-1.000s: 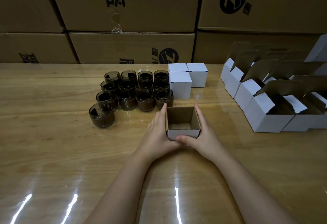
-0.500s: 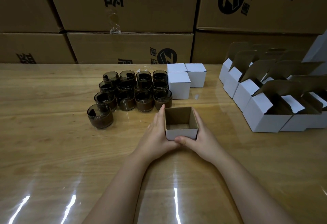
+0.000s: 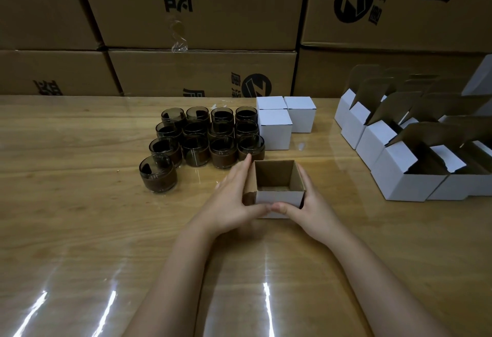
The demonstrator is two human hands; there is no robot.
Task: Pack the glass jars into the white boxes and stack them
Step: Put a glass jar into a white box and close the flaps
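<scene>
Both hands are gripping an open white box resting on the tabletop: the left hand is pressing its left wall, the right hand its right wall, thumbs meeting at the front. Just behind and left of the box, glass jars are standing clustered. Closed boxes are sitting beyond it, opened boxes to its right.

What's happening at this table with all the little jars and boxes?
A person is packing glass jars into small white boxes. Both hands, left hand and right hand, hold an open, empty box on the table. Three closed boxes sit behind it; more open boxes wait on the right.
</scene>
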